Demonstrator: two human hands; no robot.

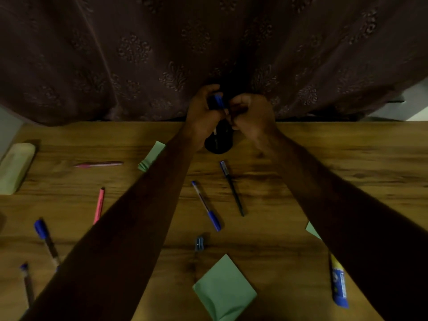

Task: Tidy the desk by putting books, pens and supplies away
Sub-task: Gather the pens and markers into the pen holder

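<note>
One pen (218, 101) roughly upright, cap up, gripped by left hand (203, 112), right hand (252, 114) unclear

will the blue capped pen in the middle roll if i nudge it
Probably: the blue-capped pen looks slim and round and lies flat on the smooth wooden desk, so a sideways nudge could roll it. It likely lifts light and stiff. Any cap clip is too blurred to see.

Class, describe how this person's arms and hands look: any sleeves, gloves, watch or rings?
Both forearms are bare to the picture's edge: no sleeves. The left hand and right hand are ungloved; no watch, bracelet or ring shows in the dim light.
</note>
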